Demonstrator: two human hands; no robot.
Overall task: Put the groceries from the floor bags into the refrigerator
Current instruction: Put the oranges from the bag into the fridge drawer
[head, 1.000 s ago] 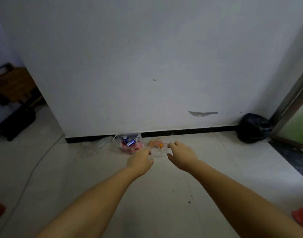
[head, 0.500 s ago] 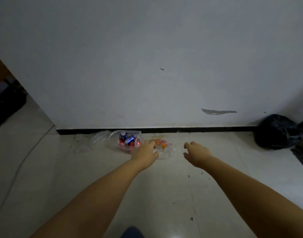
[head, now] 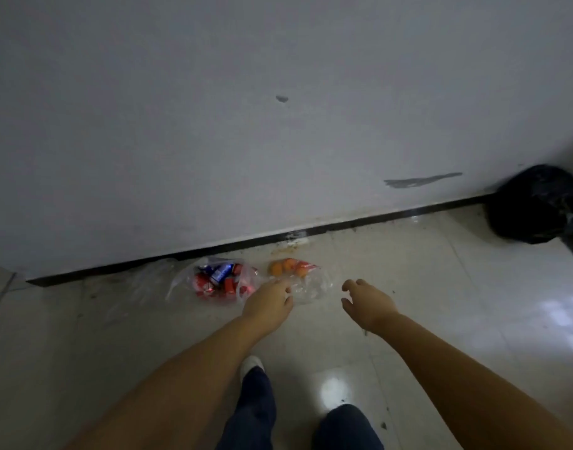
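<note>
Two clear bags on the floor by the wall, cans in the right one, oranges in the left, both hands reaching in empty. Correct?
Not quite: the bags are swapped. The head view shows the bag of cans on the left and the bag of oranges on the right. The rest holds: both lie on the floor by the wall, and the left hand and right hand are empty.

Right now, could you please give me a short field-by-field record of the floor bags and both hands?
Bag one: clear bag of cans, red and blue, on the floor by the baseboard
Bag two: clear bag of orange fruit, to the right of the cans
Left hand: fingers at the near edge of the fruit bag; contact cannot be told
Right hand: fingers loosely curled, holding nothing, just right of the fruit bag
Other: black bag at far right by the wall
Refrigerator: not in view
</note>
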